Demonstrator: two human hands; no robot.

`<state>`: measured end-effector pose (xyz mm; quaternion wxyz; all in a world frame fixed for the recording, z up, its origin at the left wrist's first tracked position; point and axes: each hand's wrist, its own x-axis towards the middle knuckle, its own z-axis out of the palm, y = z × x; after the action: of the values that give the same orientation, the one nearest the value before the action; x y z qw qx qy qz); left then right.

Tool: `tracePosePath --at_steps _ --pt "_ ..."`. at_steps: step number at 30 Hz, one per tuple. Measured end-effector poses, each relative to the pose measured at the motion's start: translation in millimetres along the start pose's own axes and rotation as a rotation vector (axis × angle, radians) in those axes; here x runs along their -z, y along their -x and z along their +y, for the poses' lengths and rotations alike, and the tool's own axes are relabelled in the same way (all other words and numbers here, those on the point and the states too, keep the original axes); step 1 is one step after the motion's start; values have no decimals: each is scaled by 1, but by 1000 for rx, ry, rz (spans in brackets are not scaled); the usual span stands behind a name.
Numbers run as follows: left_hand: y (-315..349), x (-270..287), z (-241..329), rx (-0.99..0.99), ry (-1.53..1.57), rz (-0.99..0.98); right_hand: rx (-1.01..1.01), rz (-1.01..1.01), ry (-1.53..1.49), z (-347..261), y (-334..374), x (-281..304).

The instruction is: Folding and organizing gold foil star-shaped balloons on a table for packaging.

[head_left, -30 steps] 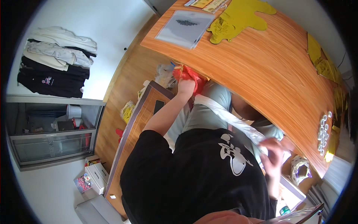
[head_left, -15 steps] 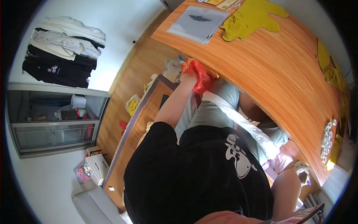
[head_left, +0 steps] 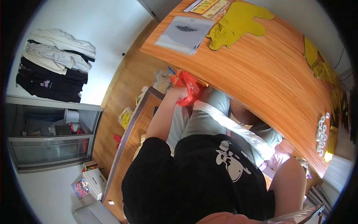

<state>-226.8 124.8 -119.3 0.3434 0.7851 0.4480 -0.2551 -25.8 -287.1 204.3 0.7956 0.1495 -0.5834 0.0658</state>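
Starting at the left: folded clothes (head_left: 56, 63), white and grey on top and black beneath, stacked on a pale shelf top above a glass-fronted cabinet (head_left: 48, 138) holding a white pot and small dim items. Lower down, a small white box (head_left: 95, 181) on the floor with a bright patterned packet beside it.

Near the middle, left hand (head_left: 181, 93) closed around a crumpled red plastic bag (head_left: 190, 87), thin and glossy, bunched just under the near edge of the wooden bench (head_left: 268, 86); contents of the bag not visible. Below it, a wooden board with a dark border (head_left: 130, 145) lying along the floor, with a yellow bundle (head_left: 126, 117) just beside it.

On the bench top, a clear plastic sleeve with a grey sheet inside (head_left: 184, 33), then a yellow animal-shaped cutout (head_left: 238, 22) just beside it.

Further right, a long white plastic strip (head_left: 238, 132) running across the grey-clad lap. At the far right edge of the bench, a cluster of small white rings (head_left: 320, 134).

Right hand hidden behind the forearm at lower right; cannot tell how its fingers sit.
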Motion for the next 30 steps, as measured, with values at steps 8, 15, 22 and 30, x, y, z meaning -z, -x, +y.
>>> tracePosePath --at_steps 8,15,22,30 --pt "-13 14 -59 -63 467 -266 108 -122 -58 13 21 12" --pt "-1 22 -68 10 664 -175 247 -186 -90 17 47 23" --pt "-28 -27 -95 52 -379 578 439 -205 -91 9 78 28" --pt "-27 -29 -63 23 -343 506 593 -343 0 -3 89 28"
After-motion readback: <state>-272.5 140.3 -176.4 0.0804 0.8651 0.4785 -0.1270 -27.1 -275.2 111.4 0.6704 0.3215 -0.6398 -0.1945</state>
